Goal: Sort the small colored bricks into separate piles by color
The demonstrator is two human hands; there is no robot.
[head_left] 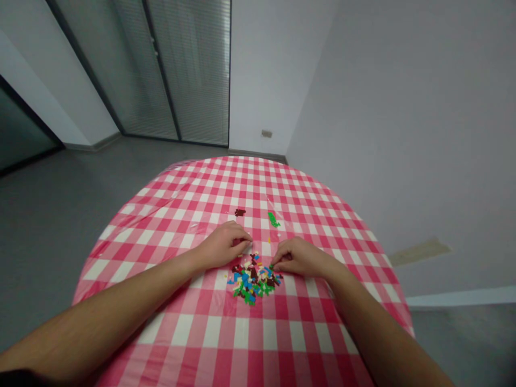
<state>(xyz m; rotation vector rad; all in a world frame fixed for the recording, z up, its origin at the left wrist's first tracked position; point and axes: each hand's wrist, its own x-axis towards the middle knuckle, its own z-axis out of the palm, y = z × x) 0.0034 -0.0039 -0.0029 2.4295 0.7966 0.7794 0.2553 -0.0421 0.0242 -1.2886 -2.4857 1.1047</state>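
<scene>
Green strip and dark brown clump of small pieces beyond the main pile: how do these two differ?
The green strip is bright green; the dark brown clump is a deep reddish brown. The green strip is long, narrow and slanted, while the dark brown clump is short and compact. The green strip lies to the right of the dark brown clump. Both lie apart on the pink-and-white checked tablecloth, beyond the main pile.

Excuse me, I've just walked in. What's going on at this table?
A person is leaning over a heap of small colored plastic bricks on a pink-and-white checked tablecloth. The right hand has its fingertips at the heap's edge, and the left hand is just beyond it. A green cluster and a dark red cluster lie apart.
</scene>
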